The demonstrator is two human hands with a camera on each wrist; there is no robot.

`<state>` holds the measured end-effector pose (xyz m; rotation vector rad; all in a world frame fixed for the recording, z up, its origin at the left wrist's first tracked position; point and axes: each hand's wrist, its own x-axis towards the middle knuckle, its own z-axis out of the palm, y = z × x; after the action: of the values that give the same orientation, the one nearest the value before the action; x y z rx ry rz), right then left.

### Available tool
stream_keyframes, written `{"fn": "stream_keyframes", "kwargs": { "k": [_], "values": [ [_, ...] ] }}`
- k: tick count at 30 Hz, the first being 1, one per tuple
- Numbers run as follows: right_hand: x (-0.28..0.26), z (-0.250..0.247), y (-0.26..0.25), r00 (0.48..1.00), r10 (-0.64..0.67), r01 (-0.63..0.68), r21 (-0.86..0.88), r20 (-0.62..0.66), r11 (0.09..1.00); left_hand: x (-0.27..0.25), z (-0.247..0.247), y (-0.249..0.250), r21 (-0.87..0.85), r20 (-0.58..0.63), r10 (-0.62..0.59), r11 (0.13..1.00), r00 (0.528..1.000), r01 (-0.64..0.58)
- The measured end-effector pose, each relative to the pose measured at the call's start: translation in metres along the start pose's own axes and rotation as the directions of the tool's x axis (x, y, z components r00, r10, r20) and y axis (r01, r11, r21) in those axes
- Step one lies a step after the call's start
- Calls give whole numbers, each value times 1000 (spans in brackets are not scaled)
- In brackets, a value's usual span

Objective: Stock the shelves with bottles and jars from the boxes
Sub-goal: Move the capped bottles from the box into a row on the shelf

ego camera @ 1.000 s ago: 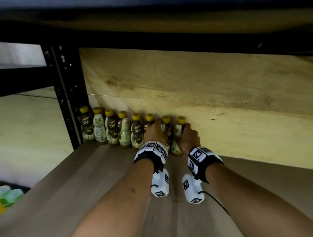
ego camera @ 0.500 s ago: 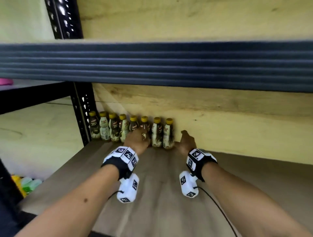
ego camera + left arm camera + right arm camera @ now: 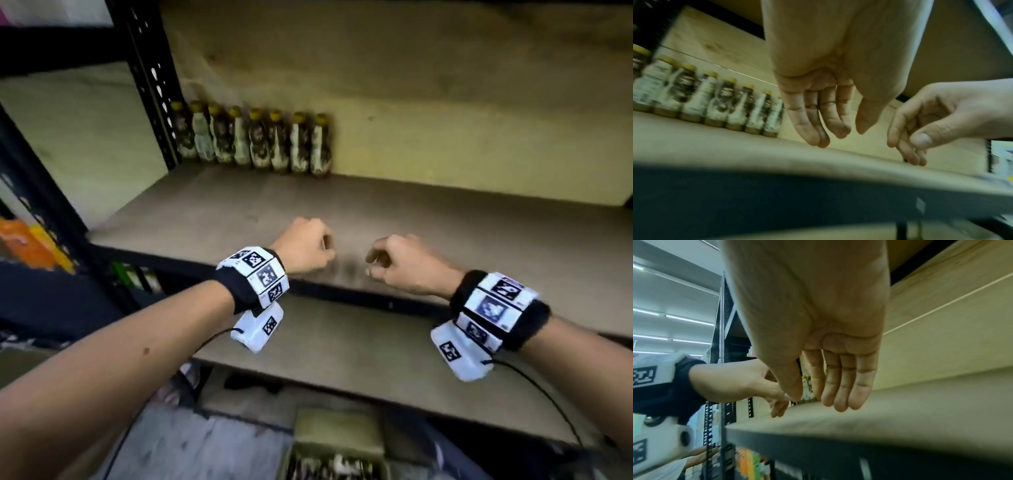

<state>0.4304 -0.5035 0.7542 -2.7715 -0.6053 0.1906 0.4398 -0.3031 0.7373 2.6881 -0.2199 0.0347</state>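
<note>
A row of several small yellow-capped bottles (image 3: pixel 253 140) stands against the back wall of the wooden shelf (image 3: pixel 445 233), at its left end beside the black upright. The same bottle row (image 3: pixel 711 100) appears blurred in the left wrist view. My left hand (image 3: pixel 303 248) hangs above the shelf's front edge, fingers loosely curled, holding nothing; the left wrist view shows its fingers (image 3: pixel 818 120) relaxed and bare. My right hand (image 3: pixel 399 262) hovers close beside it to the right, also empty, with its fingers (image 3: pixel 840 382) hanging straight down.
A black perforated upright (image 3: pixel 150 82) bounds the shelf on the left. A lower shelf board (image 3: pixel 342 346) lies beneath. An open box of bottles (image 3: pixel 337 448) sits on the floor below. Orange packages (image 3: pixel 30 245) are at far left.
Both hands have let go of the two rightmost bottles and drawn back from the row to the shelf's front edge. My view has pulled back and tilted down.
</note>
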Motion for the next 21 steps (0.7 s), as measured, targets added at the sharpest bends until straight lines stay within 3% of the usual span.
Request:
{"fn": "stream_keyframes", "kwargs": {
  "k": [5, 10, 14, 21],
  "values": [
    [-65, 79, 35, 978, 31, -54, 107, 207, 993, -58, 90, 15, 50, 259, 19, 998, 966, -32],
    [-101, 187, 77, 892, 151, -227, 134, 426, 965, -88, 182, -9, 41, 502, -93, 996, 860, 84],
    [-123, 266, 95, 815, 213, -363, 188, 540, 913, -113, 259, -44, 50, 576, -231, 967, 784, 248],
    [-161, 438, 130, 676, 287, -596, 275, 678, 755, -175, 403, -104, -3, 676, -335, 890, 657, 456]
  ]
}}
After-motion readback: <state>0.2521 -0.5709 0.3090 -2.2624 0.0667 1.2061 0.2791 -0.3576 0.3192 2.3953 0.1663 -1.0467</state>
